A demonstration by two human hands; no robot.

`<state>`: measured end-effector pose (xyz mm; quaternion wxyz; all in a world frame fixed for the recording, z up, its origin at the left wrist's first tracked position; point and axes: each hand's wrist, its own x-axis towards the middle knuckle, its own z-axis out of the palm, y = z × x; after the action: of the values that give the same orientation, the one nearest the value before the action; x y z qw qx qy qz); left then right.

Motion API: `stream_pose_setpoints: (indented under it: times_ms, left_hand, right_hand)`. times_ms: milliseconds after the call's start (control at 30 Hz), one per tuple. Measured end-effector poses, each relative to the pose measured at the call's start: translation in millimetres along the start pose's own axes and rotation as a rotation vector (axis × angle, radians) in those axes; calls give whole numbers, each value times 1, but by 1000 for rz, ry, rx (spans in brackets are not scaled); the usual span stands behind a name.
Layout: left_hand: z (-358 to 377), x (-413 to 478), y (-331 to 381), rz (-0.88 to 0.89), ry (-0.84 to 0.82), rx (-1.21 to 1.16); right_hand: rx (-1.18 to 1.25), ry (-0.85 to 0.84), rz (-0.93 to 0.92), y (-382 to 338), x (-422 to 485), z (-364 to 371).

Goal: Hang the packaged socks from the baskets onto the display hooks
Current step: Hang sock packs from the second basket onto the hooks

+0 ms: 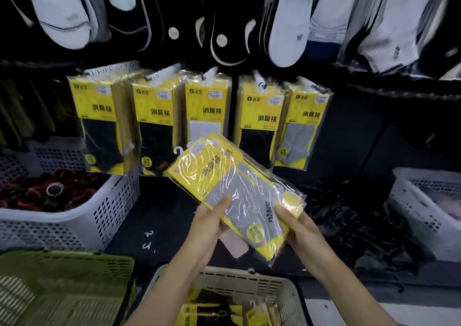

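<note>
Sock packet, yellow card with a grey sock under clear film: held in both hands, above the beige basket and in front of the hung row.

Hands: the left hand grips the packet's lower left edge, thumb on the front face and fingers beneath. The right hand grips the lower right corner in the same way, thumb on top. Neither hand holds anything else.

Position: the packet lies tilted, its hanger tab pointing up and left toward the display and its foot end down toward the person. The tab is clear of any hook and sits below the tops of the hung packets. In view, the packet overlaps the bottom of the middle hung stack.

Step in hand, as judged: one packet is out of the basket and being lined up, with hanging not yet begun. More yellow packets remain in the beige basket.

Next move, as judged: raise the packet, turn it upright and thread the tab onto a hook. The grey stack on the right or the middle stack appears to match. The hooks are largely hidden by the stock, so the free tip must be found first.
</note>
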<state>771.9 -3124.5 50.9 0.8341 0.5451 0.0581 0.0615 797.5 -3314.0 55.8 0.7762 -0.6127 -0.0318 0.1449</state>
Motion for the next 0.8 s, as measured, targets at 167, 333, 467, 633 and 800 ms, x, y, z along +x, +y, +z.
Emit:
stream_pose_setpoints:
  times_ms: [167,333,467,633,800]
  left_hand:
    - [4,7,24,103,-10,148]
    - [27,12,32,128,-77,175]
    - [43,18,39,203,-106,217]
    - [54,24,50,227,-134,361]
    - [49,39,56,256,34,482]
  right_hand:
    - [-191,121,-306,-39,11,-3]
    - [-345,77,-462,-64,21,17]
    - [-337,93,-511,-67,23,19]
    - [-310,143,-452,-70,33,4]
    - [-258,289,-451,-73,45,-31]
